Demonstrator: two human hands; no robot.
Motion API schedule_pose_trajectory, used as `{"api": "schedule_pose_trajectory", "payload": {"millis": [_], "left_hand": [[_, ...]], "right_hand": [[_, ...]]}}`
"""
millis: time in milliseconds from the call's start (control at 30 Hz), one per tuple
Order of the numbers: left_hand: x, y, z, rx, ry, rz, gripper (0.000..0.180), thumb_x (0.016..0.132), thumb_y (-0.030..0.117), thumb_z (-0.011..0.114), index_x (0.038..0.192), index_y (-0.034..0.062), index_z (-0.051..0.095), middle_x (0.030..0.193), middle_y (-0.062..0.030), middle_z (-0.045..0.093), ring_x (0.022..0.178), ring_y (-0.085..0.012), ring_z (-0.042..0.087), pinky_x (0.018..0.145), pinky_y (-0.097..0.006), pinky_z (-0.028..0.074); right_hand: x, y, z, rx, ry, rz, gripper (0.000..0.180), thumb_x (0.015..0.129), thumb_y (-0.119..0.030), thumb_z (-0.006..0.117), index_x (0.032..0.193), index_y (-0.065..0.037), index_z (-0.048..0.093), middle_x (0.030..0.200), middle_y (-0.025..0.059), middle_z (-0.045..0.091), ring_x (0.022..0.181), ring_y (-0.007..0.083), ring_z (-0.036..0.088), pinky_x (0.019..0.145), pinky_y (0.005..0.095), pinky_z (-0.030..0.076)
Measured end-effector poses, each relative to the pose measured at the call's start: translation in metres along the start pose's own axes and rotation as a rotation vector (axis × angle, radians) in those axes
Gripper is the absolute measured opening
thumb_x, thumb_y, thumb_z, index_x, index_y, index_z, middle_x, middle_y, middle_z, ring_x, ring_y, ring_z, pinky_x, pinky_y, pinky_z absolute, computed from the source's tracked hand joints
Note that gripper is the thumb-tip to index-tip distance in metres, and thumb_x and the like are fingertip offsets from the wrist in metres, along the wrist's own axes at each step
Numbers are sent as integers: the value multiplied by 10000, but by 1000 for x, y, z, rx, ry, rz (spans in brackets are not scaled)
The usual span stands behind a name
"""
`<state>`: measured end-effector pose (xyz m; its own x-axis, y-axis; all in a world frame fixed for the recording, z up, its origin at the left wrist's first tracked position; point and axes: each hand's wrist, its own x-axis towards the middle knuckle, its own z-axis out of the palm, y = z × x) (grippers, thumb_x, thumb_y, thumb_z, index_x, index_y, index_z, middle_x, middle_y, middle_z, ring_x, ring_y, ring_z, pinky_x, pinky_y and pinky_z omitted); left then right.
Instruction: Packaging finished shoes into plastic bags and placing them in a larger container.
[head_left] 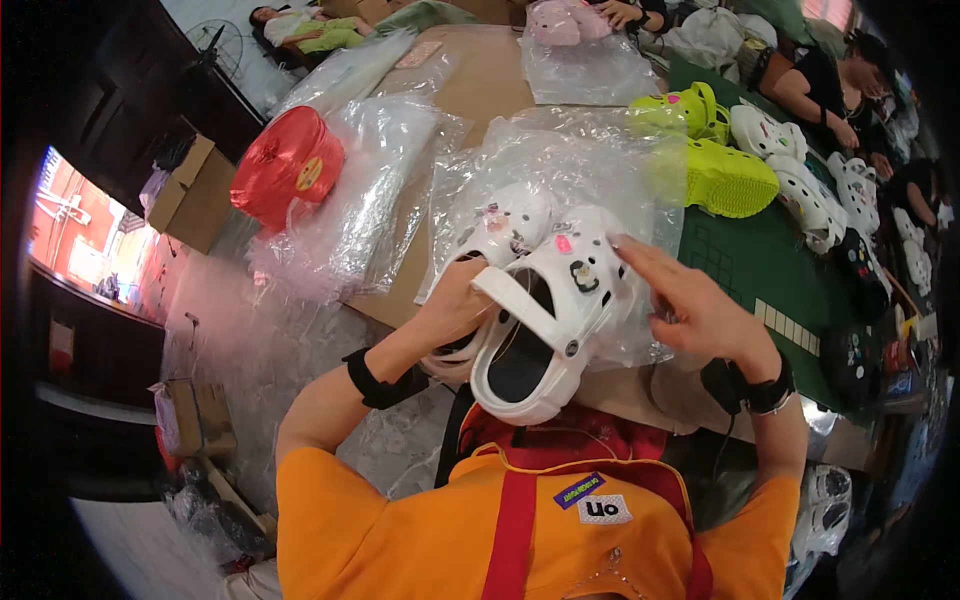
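Observation:
Two white clogs point(562, 292) with small coloured charms on their toes are side by side in front of me, heels toward my body. My left hand point(458, 302) is closed around them near the heel strap of the nearer one. Its fingertips are partly hidden behind the shoes. A clear plastic bag point(590, 150) lies spread at the toes; I cannot tell whether the toes are inside it or on top. My right hand point(690, 300) is at the right side of the nearer clog, fingers stretched out and thumb apart, close to the bag's edge.
A red roll of plastic ribbon point(288, 165) stands left on stacked clear bags point(365, 215). Lime green clogs point(730, 178) and white clogs point(808, 200) line the green mat point(735, 260) at right. Co-workers sit at the far right; another person reclines at the far left.

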<state>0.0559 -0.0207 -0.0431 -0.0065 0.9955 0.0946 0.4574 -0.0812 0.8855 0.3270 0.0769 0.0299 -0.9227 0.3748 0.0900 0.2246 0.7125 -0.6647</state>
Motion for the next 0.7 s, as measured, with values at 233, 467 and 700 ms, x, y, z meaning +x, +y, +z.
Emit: {"api": "schedule_pose_trajectory", "payload": {"millis": [233, 467, 700], "left_hand": [[13, -2, 26, 176, 4, 108, 174, 772, 127, 566, 894, 16, 622, 819, -177, 614, 739, -343, 574, 660, -383, 441], [37, -45, 30, 239, 140, 293, 189, 795, 145, 541, 913, 15, 609, 833, -150, 608, 810, -301, 563, 713, -358, 443], [43, -10, 42, 25, 234, -47, 212, 791, 197, 580, 840, -9, 566, 727, -205, 568, 718, -379, 544, 638, -428, 426]], "right_hand": [[15, -13, 11, -187, -128, -117, 763, 610, 8, 504, 1346, -77, 319, 1370, 127, 359, 957, 311, 565, 699, 338, 499], [1, -27, 27, -307, 5, -418, 696, 553, 52, 553, 1238, -28, 459, 1306, 145, 444, 832, 273, 614, 667, 317, 488], [19, -25, 33, -287, 94, -432, 677, 552, 43, 567, 1219, -43, 486, 1317, 135, 439, 729, 230, 590, 570, 279, 453]]}}
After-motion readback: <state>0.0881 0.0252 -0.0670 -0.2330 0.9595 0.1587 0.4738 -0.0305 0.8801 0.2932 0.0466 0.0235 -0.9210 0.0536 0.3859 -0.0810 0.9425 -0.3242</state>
